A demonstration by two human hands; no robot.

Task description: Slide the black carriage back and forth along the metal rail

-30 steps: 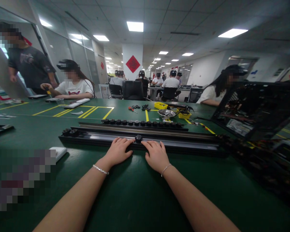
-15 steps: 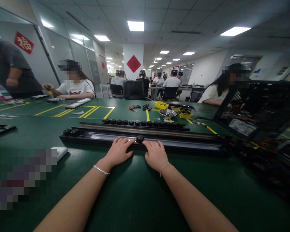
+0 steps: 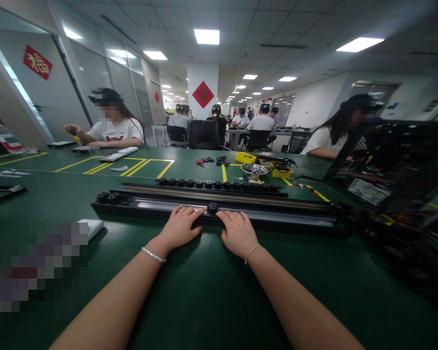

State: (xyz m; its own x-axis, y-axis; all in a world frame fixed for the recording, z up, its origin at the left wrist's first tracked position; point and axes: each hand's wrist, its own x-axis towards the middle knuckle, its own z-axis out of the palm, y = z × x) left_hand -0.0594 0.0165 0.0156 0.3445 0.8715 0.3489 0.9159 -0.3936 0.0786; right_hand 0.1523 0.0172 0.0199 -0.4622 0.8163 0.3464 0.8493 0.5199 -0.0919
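A long black channel-shaped rail (image 3: 149,206) lies crosswise in front of me, its inside shiny. In its trough, near the middle, sits a small black block (image 3: 212,208) that looks like a socket module. My left hand (image 3: 182,226) rests on the rail's near edge, fingers spread, its index fingertip at the block's left side. From the right, my right hand (image 3: 239,233) lies the same way, fingers stretched and its index fingertip at the block's other side. Similar black blocks (image 3: 107,197) sit at the rail's left end. Whether the fingertips press on the block, I cannot tell.
Behind the rail lie another long strip (image 3: 219,193) and a row of black modules (image 3: 208,184). Farther back are a screwdriver (image 3: 202,164), a metal bowl (image 3: 254,169) and yellow bins (image 3: 246,157). A large open black case (image 3: 397,165) stands right. Co-workers sit across the table.
My hands and the block keep nearly the same places; the right hand sits very slightly farther right. The standing person at far left has mostly moved out of view.
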